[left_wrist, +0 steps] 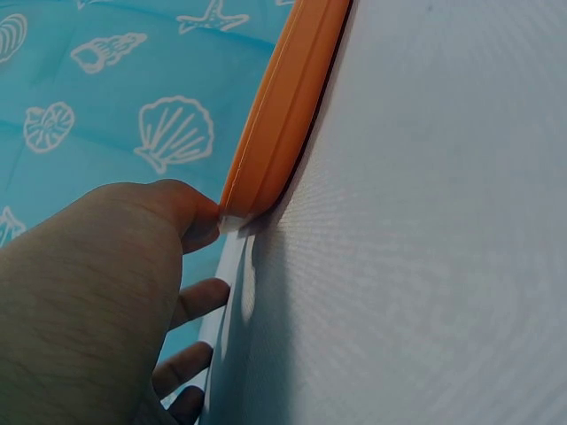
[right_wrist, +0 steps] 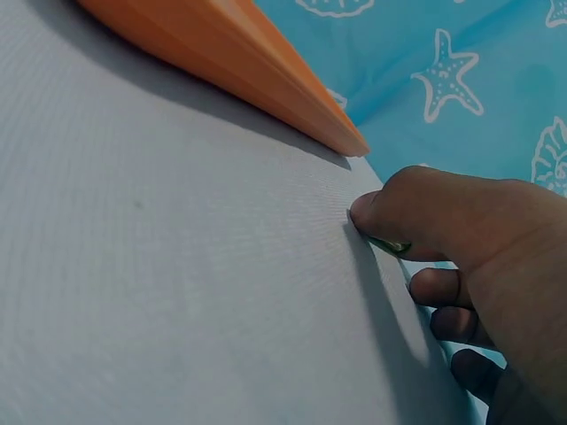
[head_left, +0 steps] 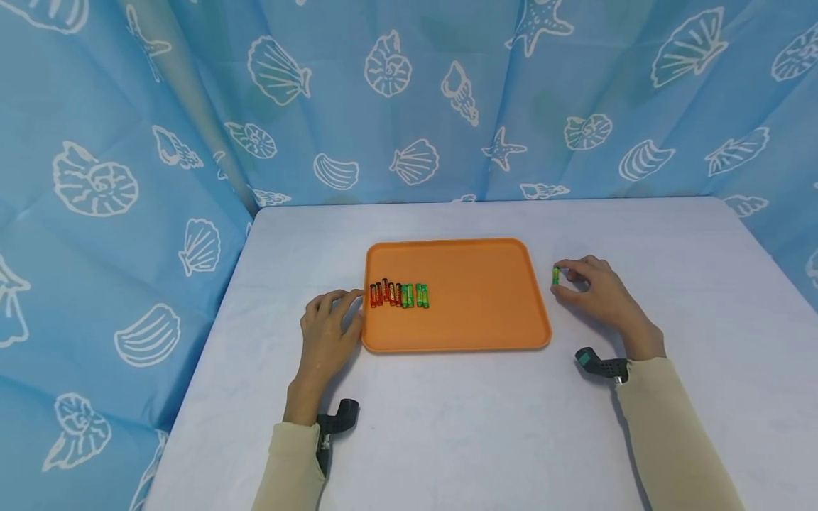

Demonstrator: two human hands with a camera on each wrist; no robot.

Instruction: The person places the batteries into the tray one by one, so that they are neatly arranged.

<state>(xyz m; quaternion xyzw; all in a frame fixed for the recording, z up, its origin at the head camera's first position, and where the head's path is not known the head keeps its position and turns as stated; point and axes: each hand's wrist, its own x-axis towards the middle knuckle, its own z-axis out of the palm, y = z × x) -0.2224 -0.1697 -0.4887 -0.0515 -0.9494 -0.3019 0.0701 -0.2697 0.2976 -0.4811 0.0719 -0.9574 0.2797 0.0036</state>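
My right hand (head_left: pixel 594 292) pinches a green battery (head_left: pixel 555 275) upright between thumb and index finger, just off the right side of the orange tray (head_left: pixel 479 298). Only a sliver of that battery (right_wrist: pixel 390 245) shows below the thumb in the right wrist view. My left hand (head_left: pixel 327 333) touches the tray's left rim with its fingertips, the fingers loosely spread. Inside the tray, near its left side, lies a row of several red batteries (head_left: pixel 379 294). Two pairs of green batteries (head_left: pixel 422 295) continue the row to the right, a small gap between the pairs.
A white cloth covers the table (head_left: pixel 479 426) under the tray. Blue curtain (head_left: pixel 409 106) with white shell prints hangs behind the table and along its left side. A dark wrist camera is strapped to each forearm.
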